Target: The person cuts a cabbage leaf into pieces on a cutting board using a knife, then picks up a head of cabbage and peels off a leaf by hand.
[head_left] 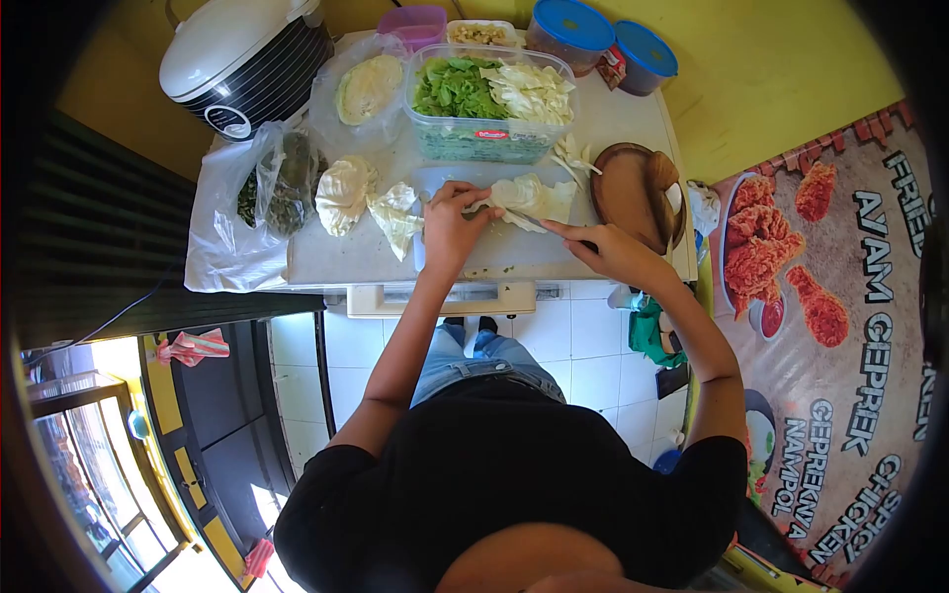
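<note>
Yellow wall (pixel 771 69) behind a pale worktop (pixel 371 265). Far middle, we note a clear container (pixel 470 148) of chopped leaves. Nearer, left hand (pixel 456 215), fingers bent, steadies cabbage leaves (pixel 539 196); right hand (pixel 611 253) grips a knife (pixel 524 220) along their near edge.

A black T-shirt (pixel 514 474) fills the bottom centre of the frame, with a wide, rounded neckline at the lower edge. Its short, loose sleeves (pixel 707 484) end around the elbows. Left hand (pixel 453 222) and right hand (pixel 613 253) are bare. Below the hem, mid-frame, show faded blue jeans (pixel 443 374) with a stitched waistband, then dark footwear (pixel 487 324).
</note>
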Demonstrator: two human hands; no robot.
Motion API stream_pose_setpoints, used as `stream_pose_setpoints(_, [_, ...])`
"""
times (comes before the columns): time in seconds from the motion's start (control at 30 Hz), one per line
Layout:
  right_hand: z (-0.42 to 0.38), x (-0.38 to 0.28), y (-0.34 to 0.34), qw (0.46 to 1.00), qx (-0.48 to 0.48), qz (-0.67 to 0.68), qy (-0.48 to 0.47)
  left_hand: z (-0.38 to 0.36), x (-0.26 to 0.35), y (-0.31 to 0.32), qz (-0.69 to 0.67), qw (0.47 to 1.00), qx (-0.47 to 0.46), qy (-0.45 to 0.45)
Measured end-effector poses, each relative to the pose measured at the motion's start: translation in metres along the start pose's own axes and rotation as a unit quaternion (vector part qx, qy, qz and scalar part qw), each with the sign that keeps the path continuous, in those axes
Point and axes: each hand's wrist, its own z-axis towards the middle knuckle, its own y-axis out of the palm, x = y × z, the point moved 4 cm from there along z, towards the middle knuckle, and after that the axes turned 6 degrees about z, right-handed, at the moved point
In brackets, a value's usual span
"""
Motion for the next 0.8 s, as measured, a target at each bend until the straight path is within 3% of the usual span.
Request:
stream_pose_setpoints(0.1, [0.005,0.017,0.012,1.0,-0.005,-0.002,0.002,0.0,0.0,0.0,-0.002,1.0,-0.001,-0.001])
stream_pose_setpoints(0.17, [0.009,0.034,0.025,0.994,0.037,0.071,-0.077,-0.001,-0.001,0.0,0.008,1.0,0.006,0.003])
stream_pose_setpoints(0.3, [0.004,0.019,0.032,0.988,0.062,0.112,-0.08,0.001,0.002,-0.002,-0.006,1.0,0.003,0.001])
stream_pose_setpoints(0.4, [0.003,0.004,0.036,0.975,0.044,0.214,-0.043,0.004,-0.003,0.001,0.005,0.999,-0.002,0.048])
stream_pose_setpoints(0.47, [-0.002,-0.005,0.043,0.966,-0.005,0.24,0.093,0.006,-0.006,-0.001,0.006,0.998,-0.021,0.059])
stream_pose_setpoints(0.7, [0.0,-0.009,0.028,0.971,-0.041,0.216,0.095,0.005,0.0,-0.004,0.046,0.995,-0.056,0.064])
stream_pose_setpoints(0.8, [0.002,-0.001,0.028,0.992,-0.013,0.122,0.022,0.005,0.0,-0.003,0.049,0.996,-0.054,0.06])
